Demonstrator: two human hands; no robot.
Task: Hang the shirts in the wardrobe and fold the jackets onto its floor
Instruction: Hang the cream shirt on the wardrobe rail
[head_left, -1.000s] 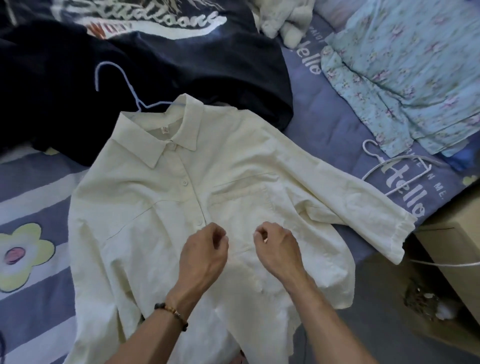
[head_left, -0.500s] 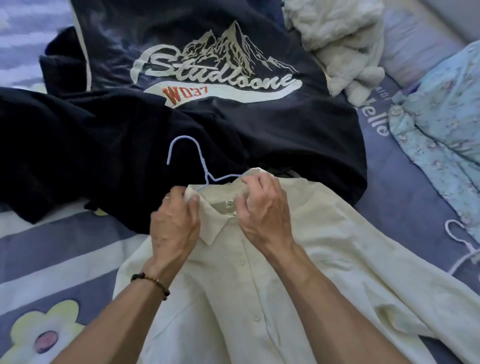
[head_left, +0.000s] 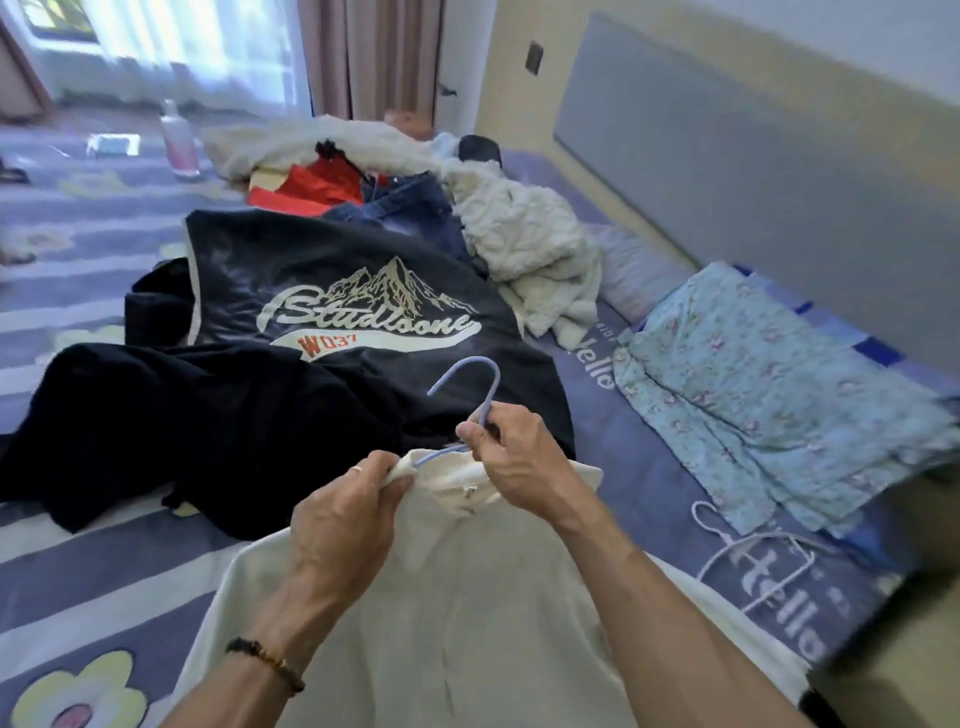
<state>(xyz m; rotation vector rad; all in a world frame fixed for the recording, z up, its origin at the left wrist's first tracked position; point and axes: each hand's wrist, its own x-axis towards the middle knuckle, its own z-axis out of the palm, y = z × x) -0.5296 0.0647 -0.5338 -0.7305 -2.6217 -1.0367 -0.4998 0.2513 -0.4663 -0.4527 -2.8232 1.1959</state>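
Lying far left on the striped bedspread (head_left: 104, 561): black jacket (head_left: 218, 415), printed back panel facing up. Gripping the left side of the cream shirt (head_left: 467, 623) collar: left hand (head_left: 343, 514), fingers curled round the fabric. Pinching the neck of the blue hanger (head_left: 475, 382) just below its hook: right hand (head_left: 514, 462), fingers closed on the wire. Lying further right: white hanger (head_left: 748, 551), floral blue garment (head_left: 779, 384).
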